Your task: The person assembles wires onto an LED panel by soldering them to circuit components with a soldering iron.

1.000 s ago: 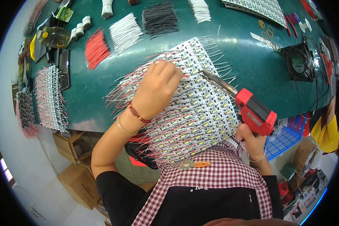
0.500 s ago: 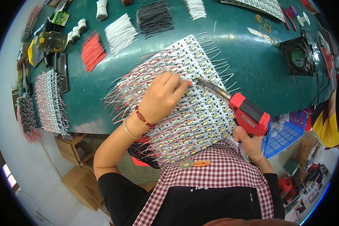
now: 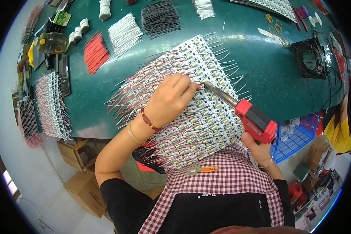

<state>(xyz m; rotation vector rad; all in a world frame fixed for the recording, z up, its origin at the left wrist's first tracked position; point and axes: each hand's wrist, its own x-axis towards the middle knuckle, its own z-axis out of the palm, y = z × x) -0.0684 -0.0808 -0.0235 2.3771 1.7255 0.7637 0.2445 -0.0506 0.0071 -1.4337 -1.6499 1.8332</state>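
The left hand (image 3: 169,102) rests near the middle of the frame on a white panel of LED strips (image 3: 201,117), fingers curled together, the fingertips pinching what looks like a thin red wire (image 3: 198,86) against the board, though the pinch itself is too small to make out clearly. The panel lies slantwise on the green table (image 3: 257,66), its lower end hanging over the table's near edge toward the person's checked apron (image 3: 222,183), with red and white leads bristling from both long sides. The right hand (image 3: 257,145), right of centre and lower, is closed around the grip of a red soldering iron (image 3: 255,120); the iron's metal tip (image 3: 212,89) points up and left and comes right to the left fingertips. Across the top of the frame lie bundles of cut wire, red (image 3: 95,52), white (image 3: 124,36) and black (image 3: 160,17). A small black fan (image 3: 310,58) sits at the upper right.
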